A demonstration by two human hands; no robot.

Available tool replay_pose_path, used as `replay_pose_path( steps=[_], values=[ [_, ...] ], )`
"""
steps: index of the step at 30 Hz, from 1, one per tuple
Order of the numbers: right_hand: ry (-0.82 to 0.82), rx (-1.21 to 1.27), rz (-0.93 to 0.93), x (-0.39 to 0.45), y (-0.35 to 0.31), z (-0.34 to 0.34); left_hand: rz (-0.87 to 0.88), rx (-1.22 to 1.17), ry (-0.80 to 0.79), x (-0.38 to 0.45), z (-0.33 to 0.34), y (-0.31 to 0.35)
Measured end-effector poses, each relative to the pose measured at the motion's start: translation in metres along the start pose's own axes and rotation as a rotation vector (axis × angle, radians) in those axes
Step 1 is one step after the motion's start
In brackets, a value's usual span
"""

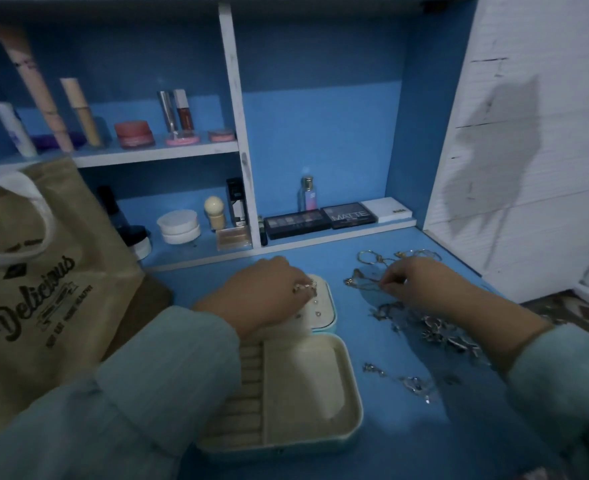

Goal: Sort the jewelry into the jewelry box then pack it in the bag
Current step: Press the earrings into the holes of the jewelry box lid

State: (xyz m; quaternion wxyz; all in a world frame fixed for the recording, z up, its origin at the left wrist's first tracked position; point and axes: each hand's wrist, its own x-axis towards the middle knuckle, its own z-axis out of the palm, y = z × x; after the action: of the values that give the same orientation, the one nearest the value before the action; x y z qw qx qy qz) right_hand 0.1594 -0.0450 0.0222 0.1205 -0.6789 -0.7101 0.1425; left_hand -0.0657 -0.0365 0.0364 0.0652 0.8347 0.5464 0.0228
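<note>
An open cream jewelry box (346, 382) with a teal shell lies on the blue desk, its lid (324, 306) folded back and dotted with small studs. My left hand (265, 296) rests on the lid and its curled fingers pinch a small gold piece (305, 287). My right hand (421, 285) pinches a thin piece of jewelry (362, 280) just right of the lid. Loose silver jewelry (438, 332) lies scattered under and near my right wrist. Gold hoops (372, 258) sit further back. A tan tote bag (40, 289) printed "Delicious" stands at the left.
Shelves behind hold cosmetics: eyeshadow palettes (321, 220), a small perfume bottle (308, 194), white jars (178, 226), tubes and pots (133, 133) on the upper shelf. A white panel (528, 150) bounds the desk on the right. More small silver pieces (414, 382) lie near the box's right side.
</note>
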Motion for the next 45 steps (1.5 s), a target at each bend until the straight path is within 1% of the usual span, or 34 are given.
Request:
replay_pose_path(
  steps=[2,5,11,17,24,28,32,34,36,41,45],
  values=[
    [-0.003,-0.065,0.012,0.006,0.011,-0.007,0.069,-0.017,-0.023,0.017,0.001,0.016],
    [-0.029,-0.147,0.016,0.014,0.025,-0.014,0.142,-0.07,-0.01,0.046,0.006,0.032],
    [-0.133,-0.205,-0.013,0.027,0.055,-0.016,0.19,-0.059,-0.079,0.107,0.019,0.051],
    [-0.168,-0.205,-0.103,0.034,0.068,-0.016,0.223,0.149,-0.057,0.134,0.033,0.062],
    [-0.121,-0.138,-0.138,0.033,0.073,-0.013,0.257,0.16,0.103,0.135,0.045,0.063],
    [-0.074,-0.079,-0.142,0.03,0.076,-0.009,0.269,0.178,0.154,0.135,0.05,0.063],
    [0.067,0.072,-0.097,0.024,0.086,-0.01,0.289,0.138,0.218,0.135,0.057,0.061],
    [0.117,0.098,-0.054,0.022,0.092,-0.01,0.289,0.133,0.232,0.135,0.059,0.06],
    [0.103,0.066,-0.035,0.02,0.098,-0.01,0.293,0.143,0.231,0.135,0.059,0.06],
    [0.007,-0.032,-0.098,0.014,0.099,-0.009,0.297,0.124,0.215,0.134,0.06,0.059],
    [0.055,-0.009,-0.071,0.018,0.096,-0.011,0.285,0.107,0.212,0.134,0.061,0.059]
  ],
)
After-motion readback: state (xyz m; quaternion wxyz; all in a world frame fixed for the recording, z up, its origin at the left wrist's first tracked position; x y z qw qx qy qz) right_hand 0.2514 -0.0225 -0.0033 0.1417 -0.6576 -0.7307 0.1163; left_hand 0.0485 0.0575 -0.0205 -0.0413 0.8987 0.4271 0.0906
